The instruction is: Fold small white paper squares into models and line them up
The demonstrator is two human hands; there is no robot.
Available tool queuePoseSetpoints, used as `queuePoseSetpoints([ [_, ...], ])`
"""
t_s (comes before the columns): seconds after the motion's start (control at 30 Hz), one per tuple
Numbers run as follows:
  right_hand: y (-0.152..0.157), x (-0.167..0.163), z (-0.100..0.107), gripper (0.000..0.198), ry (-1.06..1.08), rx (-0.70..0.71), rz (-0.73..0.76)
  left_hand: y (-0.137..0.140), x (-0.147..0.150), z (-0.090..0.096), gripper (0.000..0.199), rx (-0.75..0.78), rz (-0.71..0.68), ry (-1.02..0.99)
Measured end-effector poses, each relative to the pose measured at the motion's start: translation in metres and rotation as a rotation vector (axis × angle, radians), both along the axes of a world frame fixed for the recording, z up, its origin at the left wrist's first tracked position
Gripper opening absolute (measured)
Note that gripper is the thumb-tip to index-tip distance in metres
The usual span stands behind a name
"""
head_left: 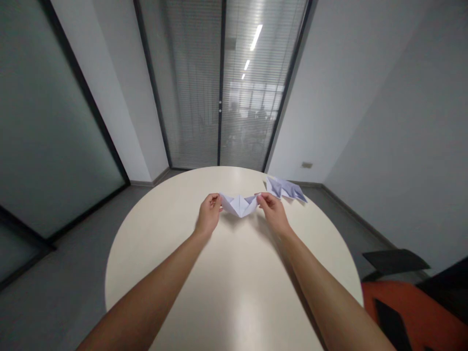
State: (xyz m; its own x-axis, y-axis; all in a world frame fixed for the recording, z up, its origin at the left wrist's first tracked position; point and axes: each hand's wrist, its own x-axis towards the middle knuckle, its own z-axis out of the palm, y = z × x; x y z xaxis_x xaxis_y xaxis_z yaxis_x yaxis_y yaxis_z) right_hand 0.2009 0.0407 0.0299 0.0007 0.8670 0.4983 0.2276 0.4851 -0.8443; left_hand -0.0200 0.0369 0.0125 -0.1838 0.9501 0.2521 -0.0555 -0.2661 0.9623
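Observation:
A folded white paper boat (239, 206) is held just above the table, its two pointed ends spread to the sides and a creased peak in the middle. My left hand (209, 209) pinches its left end between thumb and fingers. On the opposite end, the thumb and fingers of my right hand (272, 208) are closed on the paper. Behind my right hand, more folded paper pieces (287, 189) in pale violet-white lie near the table's far right edge, partly overlapping; I cannot tell exactly how many.
The round cream table (157, 239) spans the middle of the view. A chair with an orange-red seat (413, 312) and a black armrest (397, 261) stands at the lower right. Beyond the table is a glass partition with blinds (197, 97), flanked by walls.

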Motion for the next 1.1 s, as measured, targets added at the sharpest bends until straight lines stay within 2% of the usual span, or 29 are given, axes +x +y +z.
queuePoseSetpoints([
  [0.27,0.002,0.003,-0.003,0.042,0.096,-0.061,-0.069,0.004,-0.003,-0.003,0.023,-0.017,0.077,-0.155],
  [0.53,0.003,0.004,-0.003,0.044,0.105,-0.114,-0.138,0.005,-0.003,-0.003,0.017,-0.070,0.116,-0.195],
  [0.7,0.003,0.004,-0.004,0.036,0.060,-0.149,-0.175,0.010,-0.005,-0.009,0.015,-0.114,0.147,-0.176],
  [0.77,0.002,0.004,-0.004,0.032,0.020,-0.173,-0.187,0.014,-0.007,-0.014,0.013,-0.139,0.165,-0.116],
  [0.9,0.004,0.007,-0.008,0.025,-0.054,-0.273,-0.199,0.023,-0.013,-0.025,0.013,-0.192,0.205,0.166],
  [0.97,0.005,0.008,-0.011,0.022,-0.101,-0.326,-0.219,0.022,-0.015,-0.028,0.016,-0.189,0.221,0.244],
  [1.03,0.007,0.010,-0.015,0.019,-0.159,-0.355,-0.234,0.016,-0.014,-0.027,0.037,-0.115,0.260,0.335],
  [1.1,0.008,0.012,-0.017,0.017,-0.216,-0.368,-0.243,0.007,-0.012,-0.023,0.051,0.070,0.300,0.571],
])
